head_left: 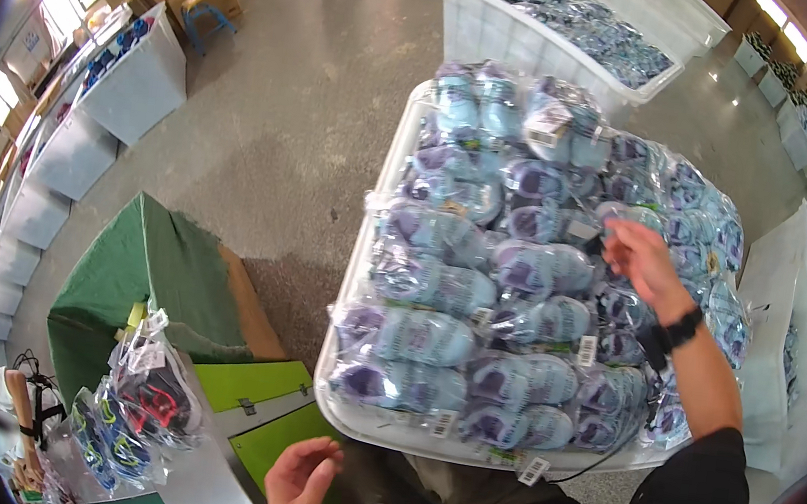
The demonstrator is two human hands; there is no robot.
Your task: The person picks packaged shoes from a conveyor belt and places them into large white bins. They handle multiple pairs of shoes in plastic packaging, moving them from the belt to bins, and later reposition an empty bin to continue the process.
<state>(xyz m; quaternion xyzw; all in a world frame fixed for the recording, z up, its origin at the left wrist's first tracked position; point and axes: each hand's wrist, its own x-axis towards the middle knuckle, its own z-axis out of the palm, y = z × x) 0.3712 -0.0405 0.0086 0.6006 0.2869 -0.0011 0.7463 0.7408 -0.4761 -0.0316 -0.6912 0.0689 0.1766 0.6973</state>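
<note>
A white plastic bin point(340, 345) in front of me is heaped with rows of light-blue and purple shoes point(425, 285), pairs packed in clear plastic bags, several with white tags. My right hand point(645, 267), a black band on its wrist, reaches over the right-middle part of the heap. Its fingers point left, loosely bent and apart from the thumb, close above the bagged shoes; whether they touch a bag I cannot tell. Near the bin's lower left corner my left hand point(299, 486) hovers with curled fingers, thumb apart, holding nothing visible.
At left, bagged dark shoes point(142, 411) lie on a metal table point(220, 476) beside a green-covered box point(169, 274). A person's arm point(23, 412) shows at lower left. Another white bin point(454, 6) of bagged goods stands beyond. White bins point(140, 99) line the left side; someone walks far off.
</note>
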